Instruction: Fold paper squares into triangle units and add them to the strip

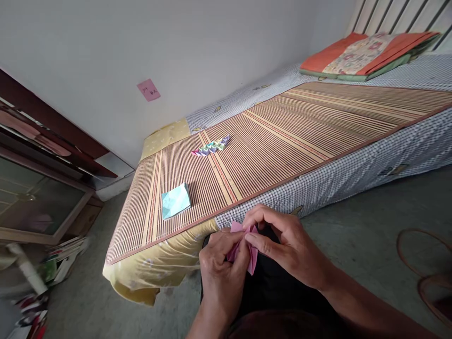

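Note:
A piece of pink folded paper is held over my lap, just off the near edge of the bed. My left hand grips its left side between thumb and fingers. From the right, my right hand pinches the same paper near its upper middle. Both hands cover much of the paper, so its full shape is hidden. On the bamboo mat lies a creased light-blue paper square. Farther back rests a zigzag strip of folded papers in several colours.
The mat covers a bed with a checked sheet and a yellow cloth at its left end. A folded orange quilt lies at the far right. A pink note is on the wall. Papers lie on the floor at left.

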A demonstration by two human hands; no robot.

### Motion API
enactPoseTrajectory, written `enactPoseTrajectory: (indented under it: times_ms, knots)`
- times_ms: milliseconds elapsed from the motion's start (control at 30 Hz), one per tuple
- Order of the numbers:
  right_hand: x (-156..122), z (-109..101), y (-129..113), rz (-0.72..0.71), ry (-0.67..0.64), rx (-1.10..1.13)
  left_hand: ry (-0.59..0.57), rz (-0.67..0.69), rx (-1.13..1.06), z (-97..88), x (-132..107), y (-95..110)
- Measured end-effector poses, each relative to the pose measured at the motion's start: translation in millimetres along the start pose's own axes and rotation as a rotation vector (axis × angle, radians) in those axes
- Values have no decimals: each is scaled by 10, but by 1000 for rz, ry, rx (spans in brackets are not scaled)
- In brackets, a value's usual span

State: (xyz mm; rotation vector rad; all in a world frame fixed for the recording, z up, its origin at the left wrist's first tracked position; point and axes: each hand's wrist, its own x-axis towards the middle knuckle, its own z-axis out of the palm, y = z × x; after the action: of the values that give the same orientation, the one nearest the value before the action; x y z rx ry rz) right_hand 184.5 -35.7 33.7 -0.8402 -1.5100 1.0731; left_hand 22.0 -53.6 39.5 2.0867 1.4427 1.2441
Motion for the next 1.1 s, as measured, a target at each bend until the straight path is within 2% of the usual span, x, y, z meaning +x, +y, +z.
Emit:
enactPoseTrajectory:
  times_ms: [133, 233, 433, 700, 1100]
  knots:
    - [-8, 11, 3, -13, 20, -7, 30, 56, 89, 19, -28, -10]
    - [-7, 2, 9, -29, 19, 5, 41, 51, 74, 26, -30, 3]
    - [-6, -84, 10, 38, -93, 101, 1, -92, -45, 17, -28, 52]
    - [11, -143, 25, 62, -143, 136, -44, -189, -99, 2, 13, 73]
    - [33, -99, 11, 41, -95, 146, -18, -80, -87, 9, 13, 70]
